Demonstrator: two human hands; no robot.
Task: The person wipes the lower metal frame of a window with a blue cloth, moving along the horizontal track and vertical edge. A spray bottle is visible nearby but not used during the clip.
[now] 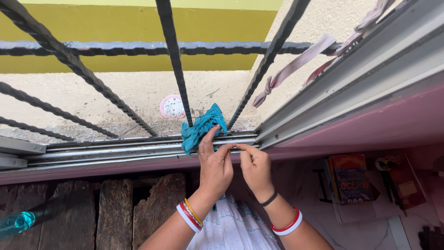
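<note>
A crumpled teal cloth (pixel 201 127) lies on the metal window track (pixel 115 149) at the foot of a black twisted bar (pixel 175 60). My left hand (pixel 214 167) presses on the cloth's lower edge with its fingers stretched up onto it. My right hand (pixel 255 167) sits just beside it, fingers pinched together at the track's edge and touching the left hand's index finger. Both wrists wear red and white bangles.
Black twisted grille bars (pixel 69 60) run across the window opening. A pink round lid (pixel 171 107) lies on the ledge outside. A pink cloth strip (pixel 296 65) is tied to the grille at right. Books (pixel 351 178) lie below right; a blue bottle (pixel 16 222) lower left.
</note>
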